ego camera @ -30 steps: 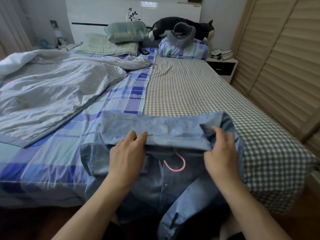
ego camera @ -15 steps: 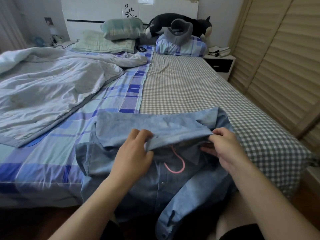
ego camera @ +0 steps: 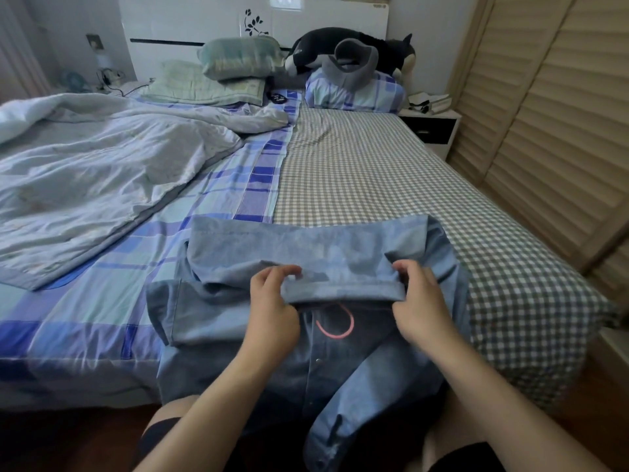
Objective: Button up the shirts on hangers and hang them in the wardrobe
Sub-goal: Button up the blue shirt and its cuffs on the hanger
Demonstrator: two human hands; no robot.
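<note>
Between the two hands, one folded-over band of the blue shirt point(ego camera: 306, 253) is held taut. Left hand point(ego camera: 272, 315): band edge pinched between thumb and curled fingers at its left end. Right hand point(ego camera: 420, 301): fingers curled round the band's right end, fabric rolled under them. Both grips are closed on cloth.

Just below the grip line, one pink hanger hook point(ego camera: 337, 320) is seen, lying on the darker shirt front, between the two wrists. Only the hook is visible; the rest of the hanger is hidden under fabric. Below the hook, a button placket runs down toward the person; two small snaps or buttons can be made out, more cannot be counted. One shirt only is counted. It is spread on the near edge of the bed point(ego camera: 374, 172), its lower part draped off the edge toward the person's legs.

Beyond the grip: two sheets are laid side by side, blue plaid to the left, grey gingham to the right. One crumpled pale duvet point(ego camera: 95, 172) is far left of the left hand. At the far end, three pillows are counted, plus one dark plush toy point(ego camera: 371, 46) and one grey neck pillow point(ego camera: 350, 66). Right of the right hand, louvred wardrobe doors point(ego camera: 551, 131) are seen, closed. One nightstand point(ego camera: 432, 127) is beside them.
</note>
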